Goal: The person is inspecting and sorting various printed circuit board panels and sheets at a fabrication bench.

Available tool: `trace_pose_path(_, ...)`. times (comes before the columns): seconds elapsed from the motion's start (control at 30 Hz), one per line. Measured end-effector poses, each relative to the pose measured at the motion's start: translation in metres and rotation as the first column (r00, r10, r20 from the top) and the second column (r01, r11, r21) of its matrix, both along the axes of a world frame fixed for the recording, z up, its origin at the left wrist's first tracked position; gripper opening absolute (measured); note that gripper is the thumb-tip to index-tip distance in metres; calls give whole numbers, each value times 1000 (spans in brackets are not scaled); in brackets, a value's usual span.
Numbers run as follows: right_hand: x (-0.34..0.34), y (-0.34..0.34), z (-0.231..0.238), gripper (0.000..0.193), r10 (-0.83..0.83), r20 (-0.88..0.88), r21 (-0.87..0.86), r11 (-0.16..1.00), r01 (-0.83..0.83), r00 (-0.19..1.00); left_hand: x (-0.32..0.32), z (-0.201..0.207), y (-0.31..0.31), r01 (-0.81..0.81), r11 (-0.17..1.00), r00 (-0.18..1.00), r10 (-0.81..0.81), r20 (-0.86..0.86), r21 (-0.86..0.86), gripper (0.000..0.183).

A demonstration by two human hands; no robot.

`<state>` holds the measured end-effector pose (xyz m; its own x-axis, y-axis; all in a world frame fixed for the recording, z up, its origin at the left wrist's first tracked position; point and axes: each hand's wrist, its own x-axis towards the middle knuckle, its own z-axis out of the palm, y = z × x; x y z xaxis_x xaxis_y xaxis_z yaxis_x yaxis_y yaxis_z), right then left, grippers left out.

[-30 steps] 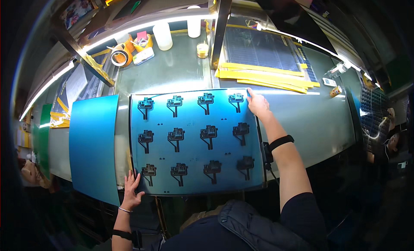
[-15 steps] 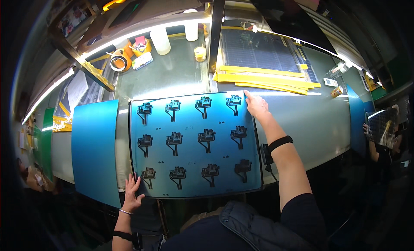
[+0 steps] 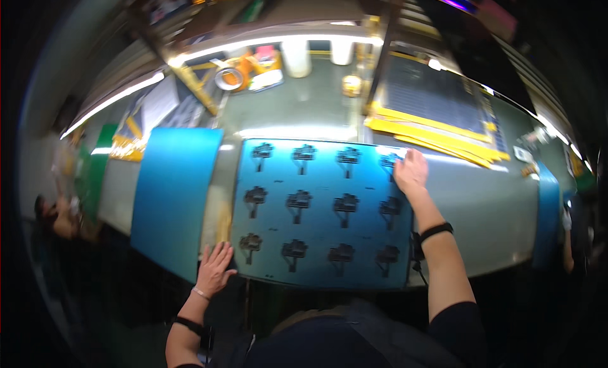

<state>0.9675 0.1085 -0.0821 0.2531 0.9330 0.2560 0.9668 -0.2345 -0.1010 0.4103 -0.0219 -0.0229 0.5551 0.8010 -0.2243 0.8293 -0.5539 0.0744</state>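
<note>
A blue panel [image 3: 323,184] lies before me on the bench, bearing rows of black circuit-like patterns. By its near left corner is my left hand [image 3: 215,270], flat, with the fingers spread; it holds nothing, and the thumb is close to the panel's edge. My right hand [image 3: 411,170] is at the panel's far right corner. Its fingers are bunched and bent over that corner; blur hides whether they pinch an edge there. To the left, a plain blue sheet [image 3: 174,191] lies partly over the bench's front edge.
Dark panels with yellow strips [image 3: 437,105] are stacked at the back right. Tape rolls [image 3: 229,78], white containers [image 3: 296,58] and a small yellow-topped jar [image 3: 351,85] stand at the back. Another blue sheet [image 3: 548,210] is far right. A person [image 3: 60,216] is at far left.
The whole view has shifted, so the bench things appear farther right. My right hand has moved inward over the panel's corner. My left hand has moved off the panel's edge.
</note>
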Motion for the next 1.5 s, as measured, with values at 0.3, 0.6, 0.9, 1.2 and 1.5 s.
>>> trace_pose_path(0.3, -21, -8, -11, 48, -102, -95, 46, 993, 107, 990, 91, -1, 48, -18, 994, 980, -4, 200, 111, 53)
trace_pose_path(0.6, -25, 3, -21, 47, -7, -65, 131, 991, 15, 998, 107, -82, 233, -395, 743, 913, 254, 319, 540, 46)
trace_pose_path(0.9, 48, -107, -35, 83, 292, -135, -119, 944, -308, 947, 130, -65, 238, -451, 726, 890, 320, 325, 519, 36)
trace_pose_path(1.2, -36, -234, 52, 57, 439, 184, -477, 822, -311, 879, 131, -80, 234, -617, 707, 741, 374, 558, 346, 40)
trace_pose_path(1.5, 28, -275, 15, 101, 487, -63, -600, 679, -423, 871, 135, -71, 245, -557, 747, 793, 350, 499, 362, 47)
